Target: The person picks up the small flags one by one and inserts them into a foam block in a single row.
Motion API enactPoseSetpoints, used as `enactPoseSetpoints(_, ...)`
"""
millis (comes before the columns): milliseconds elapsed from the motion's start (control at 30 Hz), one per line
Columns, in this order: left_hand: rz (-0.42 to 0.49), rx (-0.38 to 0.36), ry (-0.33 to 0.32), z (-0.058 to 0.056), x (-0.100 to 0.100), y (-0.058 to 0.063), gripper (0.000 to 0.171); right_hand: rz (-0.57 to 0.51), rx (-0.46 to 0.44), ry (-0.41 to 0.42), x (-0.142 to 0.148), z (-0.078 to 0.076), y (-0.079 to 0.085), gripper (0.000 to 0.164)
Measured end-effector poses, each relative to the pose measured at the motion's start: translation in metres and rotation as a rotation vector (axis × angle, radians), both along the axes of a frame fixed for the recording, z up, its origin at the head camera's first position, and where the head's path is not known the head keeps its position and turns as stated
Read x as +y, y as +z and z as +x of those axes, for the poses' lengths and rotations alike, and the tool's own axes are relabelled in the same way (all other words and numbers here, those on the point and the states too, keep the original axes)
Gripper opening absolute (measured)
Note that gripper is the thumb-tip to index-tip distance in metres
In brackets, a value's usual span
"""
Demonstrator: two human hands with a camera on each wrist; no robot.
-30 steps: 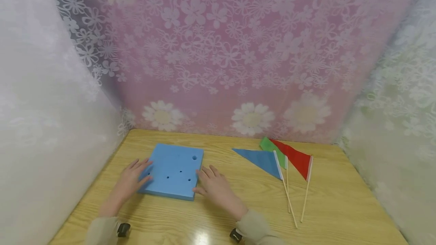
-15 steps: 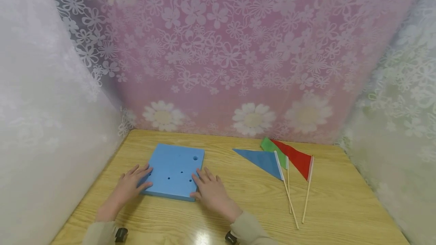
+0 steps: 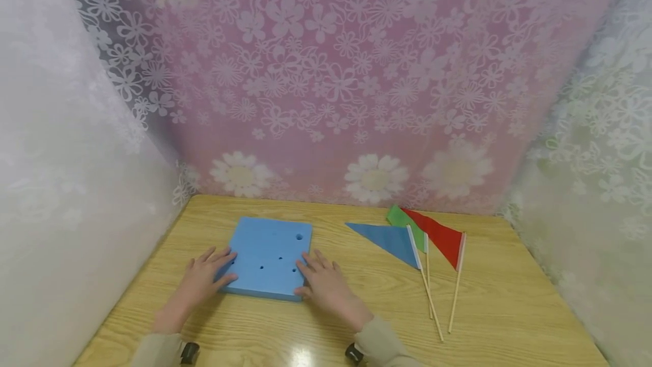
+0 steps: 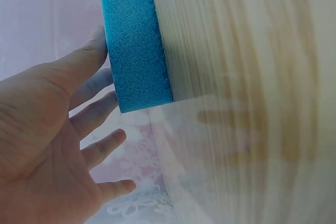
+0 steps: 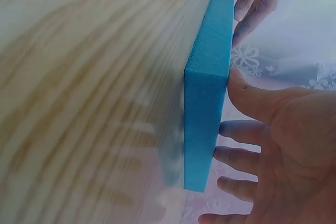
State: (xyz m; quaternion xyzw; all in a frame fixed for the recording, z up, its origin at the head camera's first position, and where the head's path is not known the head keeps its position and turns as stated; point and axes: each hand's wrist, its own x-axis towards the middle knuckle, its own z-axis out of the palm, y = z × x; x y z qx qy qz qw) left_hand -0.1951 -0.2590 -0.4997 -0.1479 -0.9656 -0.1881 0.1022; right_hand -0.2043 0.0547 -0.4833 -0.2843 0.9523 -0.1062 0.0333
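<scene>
A square blue foam board [image 3: 270, 242] with several round holes lies flat on the table, left of the middle in the head view. My left hand [image 3: 201, 276] rests at its left edge with fingers spread and fairly straight. In the left wrist view the left thumb and some fingertips touch the top of the blue foam [image 4: 136, 45]. At the opposite edge my right hand [image 3: 326, 285] lies with outstretched fingers. Its thumb and some fingertips touch the board's top, as the right wrist view shows. Neither hand curls round the board.
Right of the board lie three small pennants on thin wooden sticks: a blue flag [image 3: 389, 242], a green flag [image 3: 407, 222] partly covered, and a red flag [image 3: 440, 237]. The wooden table [image 3: 509, 299] is bounded by a pink flowered curtain [image 3: 326, 89] behind and pale cloths at both sides.
My right hand has come further onto the board's right edge. The board has slid a little to the right, and both hands have moved along with it. The flags have stayed put.
</scene>
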Motion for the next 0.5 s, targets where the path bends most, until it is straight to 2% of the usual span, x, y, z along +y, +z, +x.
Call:
enactPoseSetpoints(267,0.004,-0.003,-0.024,-0.005,0.015,-0.002,0.055,-0.017,-0.004,-0.003,0.020,-0.003,-0.001,0.068)
enactPoseSetpoints(500,-0.008,-0.008,-0.070,-0.007,0.029,-0.002,0.056,-0.043,-0.031,-0.004,0.039,-0.003,-0.002,0.067)
